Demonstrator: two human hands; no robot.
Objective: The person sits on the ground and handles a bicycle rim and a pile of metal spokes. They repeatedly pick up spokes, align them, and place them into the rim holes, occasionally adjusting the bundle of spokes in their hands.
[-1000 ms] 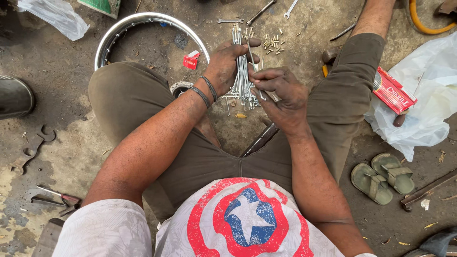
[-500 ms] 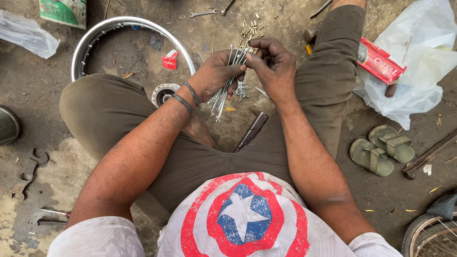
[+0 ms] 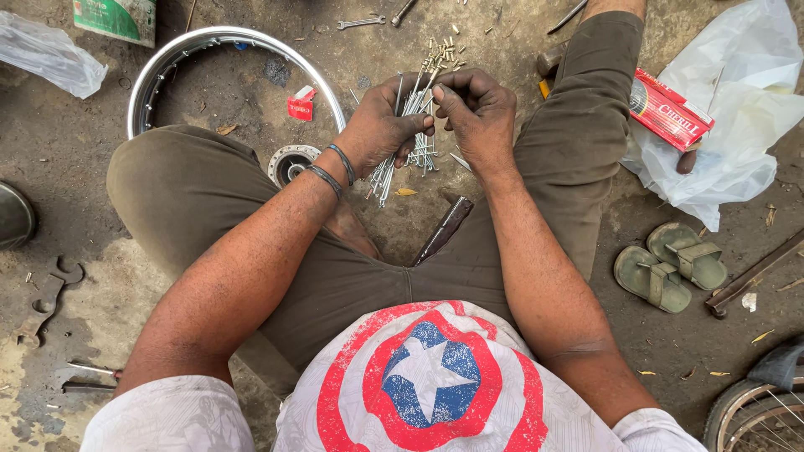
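- Since the earlier frame I see the hands shift slightly left.
- Left hand [image 3: 381, 125] is clenched around the spoke bundle [image 3: 400, 146], long axis slanting away from me.
- Right hand [image 3: 476, 113], just beside it, pinches the spoke tops.

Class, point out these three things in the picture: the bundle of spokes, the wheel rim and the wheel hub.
spokes [image 3: 381, 174]: head view, lower ends of the bundle below the left hand.
rim [image 3: 243, 38]: head view, top of the shiny hoop.
hub [image 3: 291, 161]: head view, its round flange.
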